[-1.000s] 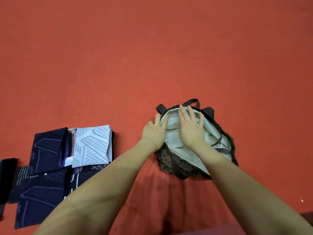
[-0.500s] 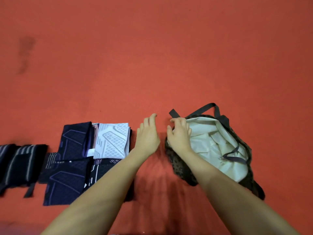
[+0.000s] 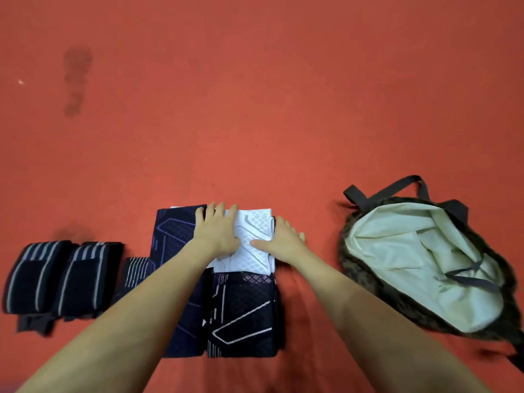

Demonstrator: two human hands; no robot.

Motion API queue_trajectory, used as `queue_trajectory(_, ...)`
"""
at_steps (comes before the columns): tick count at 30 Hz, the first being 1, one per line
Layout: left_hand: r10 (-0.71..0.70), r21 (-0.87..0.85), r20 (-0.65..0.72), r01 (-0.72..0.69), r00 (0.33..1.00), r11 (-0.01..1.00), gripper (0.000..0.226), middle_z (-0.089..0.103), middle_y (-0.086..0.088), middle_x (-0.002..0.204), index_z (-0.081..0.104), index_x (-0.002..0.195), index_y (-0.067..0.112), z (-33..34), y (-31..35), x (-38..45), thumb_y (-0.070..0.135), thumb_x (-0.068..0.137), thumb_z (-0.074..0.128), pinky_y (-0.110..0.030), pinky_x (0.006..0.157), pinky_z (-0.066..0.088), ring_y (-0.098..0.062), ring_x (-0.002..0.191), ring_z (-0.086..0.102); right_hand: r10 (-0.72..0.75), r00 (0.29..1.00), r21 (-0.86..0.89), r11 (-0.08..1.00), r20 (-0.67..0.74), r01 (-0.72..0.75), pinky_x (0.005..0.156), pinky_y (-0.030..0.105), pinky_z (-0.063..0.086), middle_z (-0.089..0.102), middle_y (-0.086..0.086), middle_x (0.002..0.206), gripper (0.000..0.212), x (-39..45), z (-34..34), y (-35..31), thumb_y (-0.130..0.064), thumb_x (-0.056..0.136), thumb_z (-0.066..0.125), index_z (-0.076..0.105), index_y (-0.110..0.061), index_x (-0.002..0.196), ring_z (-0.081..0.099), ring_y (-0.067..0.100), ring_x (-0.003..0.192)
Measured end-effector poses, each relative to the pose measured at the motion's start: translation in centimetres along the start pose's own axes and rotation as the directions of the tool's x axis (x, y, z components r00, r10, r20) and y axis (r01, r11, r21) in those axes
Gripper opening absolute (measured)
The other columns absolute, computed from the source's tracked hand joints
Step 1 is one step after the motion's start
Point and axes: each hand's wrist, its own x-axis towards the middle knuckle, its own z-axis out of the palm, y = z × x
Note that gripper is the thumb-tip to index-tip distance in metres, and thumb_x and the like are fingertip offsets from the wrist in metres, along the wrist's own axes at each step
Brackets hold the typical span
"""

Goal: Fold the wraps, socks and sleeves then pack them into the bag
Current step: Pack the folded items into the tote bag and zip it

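Hands meet on the white folded sleeve (image 3: 253,239), which I take as the landmark here. It lies on the red floor (image 3: 255,109) among a cluster of folded pieces. The left hand (image 3: 217,232) rests flat across the sleeve's left edge, its fingers (image 3: 219,212) straight and spread, reaching over the far edge and partly onto the dark navy sleeve (image 3: 174,234) just left of the white one. The right hand (image 3: 283,241) lies against the white sleeve's right side, thumb laid on the white fabric and the other fingers stretched along its right edge, tips touching the floor; whether they reach beneath the fabric cannot be told. Neither hand is curled around anything.

Directly nearer the person than the white sleeve lies a dark patterned sleeve (image 3: 241,316) with pale line markings, its far edge touching the white one. Further left of the white sleeve, past the navy piece, a small striped piece (image 3: 136,272) peeks out, and beyond that two rolled black wraps (image 3: 61,279) with grey stripes sit side by side, touching each other.

Well to the right of the white sleeve, apart from the cluster, the bag (image 3: 419,268) lies on the floor with its mouth gaping, cream lining exposed, dark straps draped at its far end and across the lining.
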Motion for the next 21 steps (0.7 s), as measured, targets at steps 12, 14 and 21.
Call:
queue_trajectory(12, 0.254, 0.02, 0.076, -0.256, 0.964, 0.966, 0.067, 0.05, -0.003, 0.121, 0.035, 0.135, 0.02, -0.9, -2.6, 2.8, 0.049, 0.081, 0.059, -0.047, 0.108, 0.017, -0.024, 0.115, 0.049, -0.028, 0.989, 0.064, 0.998, 0.145, 0.019, 0.111, 0.043, 0.016, 0.055, -0.009, 0.118, 0.065, 2.3, 1.0, -1.1, -0.049, 0.057, 0.074, 0.047, -0.042, 0.116, 0.046, 0.014, 0.119)
queue_trajectory(14, 0.272, 0.041, 0.019, -0.273, 0.962, 0.961, 0.062, 0.049, -0.001, 0.122, 0.035, 0.133, 0.02, -0.1, -2.7, 2.4, 0.048, 0.082, 0.056, -0.047, 0.108, 0.017, -0.022, 0.113, 0.05, -0.051, 0.989, -0.083, 0.995, 0.138, 0.063, 0.114, 0.044, -0.001, 0.046, 0.001, 0.133, 0.07, 2.1, 0.5, -2.0, -0.04, 0.07, 0.071, 0.042, -0.027, 0.133, 0.031, 0.022, 0.135)
queue_trajectory(21, 0.284, -0.003, -0.09, -0.285, 0.955, 0.958, 0.059, 0.046, 0.001, 0.126, 0.034, 0.133, 0.02, 1.0, -3.0, 1.9, 0.044, 0.085, 0.056, -0.045, 0.111, 0.017, -0.021, 0.119, 0.047, -0.046, 0.985, -0.135, 0.988, 0.169, 0.069, 0.116, 0.034, 0.003, 0.026, 0.013, 0.153, 0.098, 1.1, 0.0, -3.4, -0.033, 0.077, 0.066, 0.008, -0.006, 0.15, 0.016, 0.025, 0.143)
